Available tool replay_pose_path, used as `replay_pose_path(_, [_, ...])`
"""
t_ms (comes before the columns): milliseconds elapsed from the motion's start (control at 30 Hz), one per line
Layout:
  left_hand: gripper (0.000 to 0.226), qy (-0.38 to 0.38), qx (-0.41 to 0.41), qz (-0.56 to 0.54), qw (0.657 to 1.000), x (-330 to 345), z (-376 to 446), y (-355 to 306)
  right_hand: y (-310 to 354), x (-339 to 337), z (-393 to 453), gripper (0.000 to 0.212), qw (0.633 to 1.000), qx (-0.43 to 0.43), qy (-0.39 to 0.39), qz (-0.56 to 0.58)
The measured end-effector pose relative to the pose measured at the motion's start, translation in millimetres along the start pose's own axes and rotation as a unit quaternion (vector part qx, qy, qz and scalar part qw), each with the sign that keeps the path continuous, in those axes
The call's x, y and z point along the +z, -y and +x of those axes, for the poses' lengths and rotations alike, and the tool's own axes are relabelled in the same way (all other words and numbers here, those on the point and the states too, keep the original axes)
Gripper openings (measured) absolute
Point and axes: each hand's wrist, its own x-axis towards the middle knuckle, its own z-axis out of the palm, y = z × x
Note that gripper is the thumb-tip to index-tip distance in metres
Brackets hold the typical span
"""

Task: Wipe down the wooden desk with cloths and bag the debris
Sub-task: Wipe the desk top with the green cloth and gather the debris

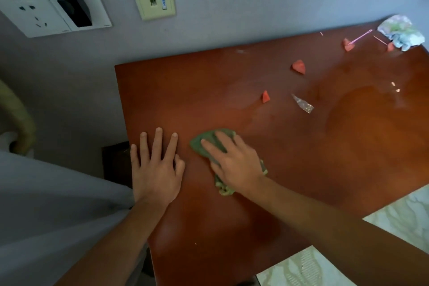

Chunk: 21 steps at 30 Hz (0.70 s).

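Head view, A: I have both hands down on the reddish-brown wooden desk (301,158). My right hand (234,165) lies spread over a crumpled green cloth (206,144), fingers nearly straight, pressing it flat against the wood rather than curling round it.

B: And the left?

A: My left hand (155,169) rests palm down on the bare desktop just beside the cloth, fingers straight and fanned, holding nothing.

B: Where is the debris?

A: Farther back and to the right, well apart from my hands. I see small red wedge-shaped scraps (298,66), a clear crinkled plastic wrapper (303,104) and thin pink sticks (361,36). A crumpled white printed wrapper (401,31) sits at the far right corner against the wall.

B: Any bag?

A: I cannot tell from this view.
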Motion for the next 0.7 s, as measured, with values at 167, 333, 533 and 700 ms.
replay_pose_path(167, [0.058,0.02,0.051,0.036,0.998,-1.4,6.3,-11.2,-43.7,-2.3,0.0,0.049,0.999,0.033,0.014,-0.014])
replay_pose_path(333, [0.064,0.07,0.084,0.02,0.994,-8.5,31.3,-48.8,-98.4,-11.7,5.7,0.055,0.943,0.331,0.033,-0.005])
replay_pose_path(533, [0.068,0.087,0.102,0.033,0.99,5.4,47.8,-84.9,-72.6,-8.8,-41.2,0.048,1.0,0.011,0.014,-0.009])
replay_pose_path(700, [0.072,0.079,0.1,0.024,0.992,4.4,46.9,-83.5,-131.2,-24.0,-49.6,0.049,0.975,0.215,0.029,-0.038])
